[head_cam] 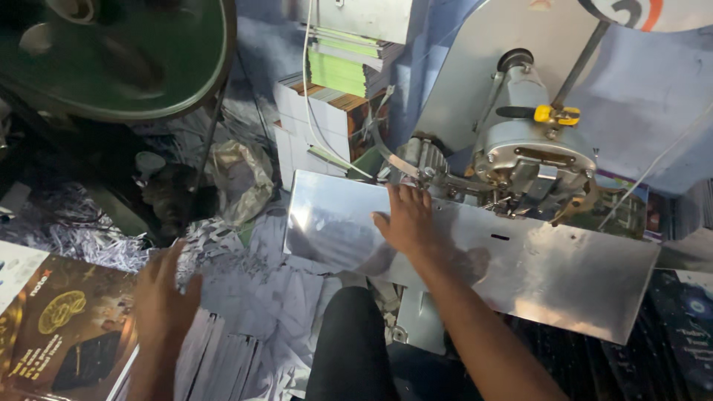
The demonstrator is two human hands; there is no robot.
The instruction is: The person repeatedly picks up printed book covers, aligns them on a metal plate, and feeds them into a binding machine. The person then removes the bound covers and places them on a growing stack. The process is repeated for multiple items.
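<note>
Our right hand (407,219) lies open, palm down, on the shiny metal plate (549,275) of the stitching machine (531,152), at about 12 o'clock. Our left hand (163,297), at 8 o'clock, spreads open over the stack of booklets (67,327), and whether it touches we cannot tell. Paper trimmings (252,275) lie between them.

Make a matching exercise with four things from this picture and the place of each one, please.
Things:
1. left hand
2. right hand
3. green wheel
4. yellow knob

Places:
A. on the grey machine head
B. flat on the shiny metal plate
C. upper left corner
D. over the stack of booklets, lower left

Pairs: 1-D, 2-B, 3-C, 4-A
</note>
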